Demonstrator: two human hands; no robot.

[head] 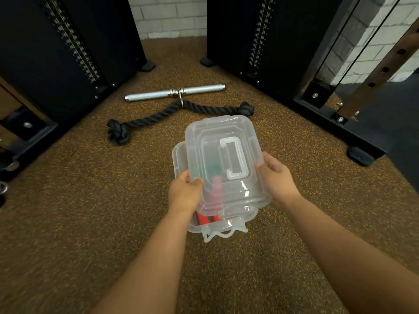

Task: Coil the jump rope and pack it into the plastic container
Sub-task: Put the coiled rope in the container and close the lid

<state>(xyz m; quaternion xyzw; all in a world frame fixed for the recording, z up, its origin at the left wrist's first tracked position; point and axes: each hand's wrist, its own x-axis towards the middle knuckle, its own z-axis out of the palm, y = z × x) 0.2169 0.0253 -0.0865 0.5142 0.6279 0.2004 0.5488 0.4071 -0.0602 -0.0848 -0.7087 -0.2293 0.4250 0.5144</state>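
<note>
Gripping the clear lid point(226, 159) at 9 o'clock, left hand point(184, 193) fingers clamped on its edge, right hand point(275, 177) likewise at 3, lid askew over the plastic container point(217, 226) on the floor point(90, 223), red jump rope handles point(203, 219) inside.

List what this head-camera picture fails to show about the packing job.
- Jump rope cord: only red handles show; the frosted lid blurs the rest.
- Lid fit: skewed over the container, latching unclear.
- Left hand fingers: hidden beneath the lid.
- Right hand fingertips: hidden by the lid's edge.
</note>
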